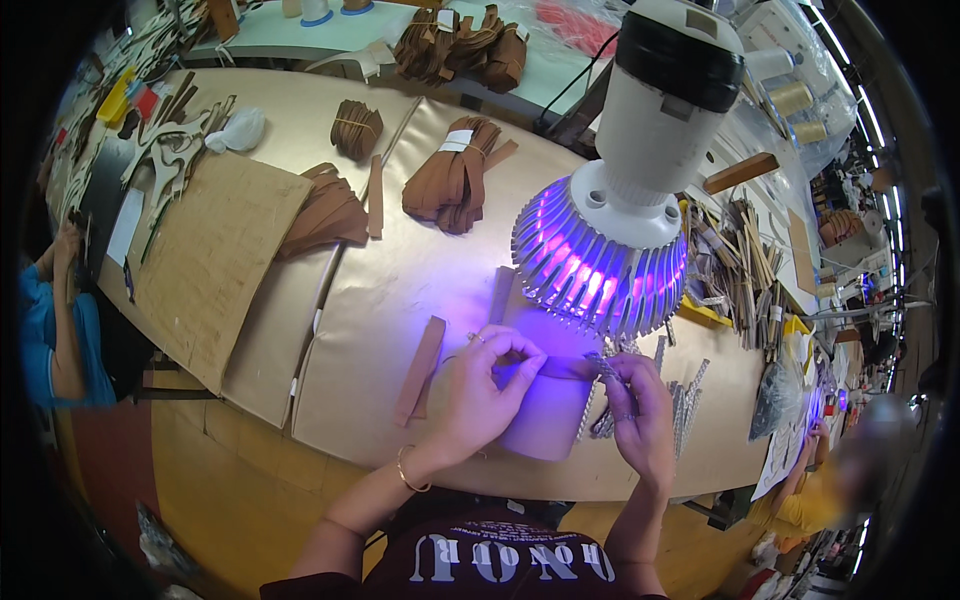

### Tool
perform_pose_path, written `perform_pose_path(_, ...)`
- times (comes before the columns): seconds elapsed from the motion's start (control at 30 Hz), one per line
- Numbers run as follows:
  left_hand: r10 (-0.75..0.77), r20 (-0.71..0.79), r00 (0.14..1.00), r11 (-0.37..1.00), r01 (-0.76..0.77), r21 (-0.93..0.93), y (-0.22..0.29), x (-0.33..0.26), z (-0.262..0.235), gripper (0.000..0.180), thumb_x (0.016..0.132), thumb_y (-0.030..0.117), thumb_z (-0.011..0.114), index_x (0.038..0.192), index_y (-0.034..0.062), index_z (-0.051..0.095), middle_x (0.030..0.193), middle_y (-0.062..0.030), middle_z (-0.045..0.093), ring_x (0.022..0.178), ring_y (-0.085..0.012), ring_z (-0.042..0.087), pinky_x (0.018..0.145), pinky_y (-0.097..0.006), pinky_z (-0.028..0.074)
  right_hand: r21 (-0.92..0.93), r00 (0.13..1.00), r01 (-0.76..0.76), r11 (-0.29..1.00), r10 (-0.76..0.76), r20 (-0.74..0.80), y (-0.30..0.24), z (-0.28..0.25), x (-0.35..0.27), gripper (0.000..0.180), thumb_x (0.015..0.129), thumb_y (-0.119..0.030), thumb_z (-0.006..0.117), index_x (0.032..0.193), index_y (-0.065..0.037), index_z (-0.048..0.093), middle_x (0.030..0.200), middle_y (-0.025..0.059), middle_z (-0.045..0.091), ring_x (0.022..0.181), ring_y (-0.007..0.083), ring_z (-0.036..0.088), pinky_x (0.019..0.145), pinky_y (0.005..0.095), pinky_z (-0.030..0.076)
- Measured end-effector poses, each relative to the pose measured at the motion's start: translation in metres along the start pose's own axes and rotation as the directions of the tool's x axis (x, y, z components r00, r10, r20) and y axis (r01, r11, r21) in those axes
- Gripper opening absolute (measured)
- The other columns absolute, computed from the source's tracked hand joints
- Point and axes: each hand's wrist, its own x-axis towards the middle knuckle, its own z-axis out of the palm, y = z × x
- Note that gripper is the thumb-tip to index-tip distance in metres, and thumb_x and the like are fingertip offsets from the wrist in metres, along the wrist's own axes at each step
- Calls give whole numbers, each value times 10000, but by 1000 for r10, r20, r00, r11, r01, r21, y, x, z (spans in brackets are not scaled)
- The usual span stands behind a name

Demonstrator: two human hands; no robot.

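Observation:
A narrow brown strip [568, 369], leather-like, is stretched between my two hands in the purple light of a lamp. Thumb and forefinger of my left hand [480, 392] are closed on its left end. My right hand [642, 408] pinches a short grey braided strip [601, 366] against the brown strip's right end; the fingers partly hide where they meet. Below them lies a smooth tan block or pad [540, 432], its exact shape unclear. More grey braided strips [690, 398] lie right of my right hand. Loose brown strips [420, 370] rest left of my left hand.
A large lamp [600, 250] with a finned head hangs close above my hands. Bundles of brown strips [455, 180] and a brown board [215, 260] lie farther left on the gold-covered table [345, 400]. Other people sit at both sides, one in a blue sleeve [90, 340].

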Motion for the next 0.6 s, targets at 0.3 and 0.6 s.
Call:
perform_pose_path(0.3,-93,189,978,966,134,-221,-6,24,-12,193,889,104,692,1040,4,626,828,-49,693,730,-77,628,614,-231,473,-424,981,183,887,-139,133,-32,-24,8,128,911,-63,600,1012,-24,669,792,98,601,714,230,579,598,318,433)
perform_pose_path(0.6,-246,366,897,552,441,-708,-16,19,-22,396,894,-1,657,1244,-21,473,1002,-139,677,886,-149,682,793,-257,586,-266,966,-23,964,89,241,-22,5,42,218,934,-186,650,906,27,684,611,60,587,545,87,499,525,270,404)
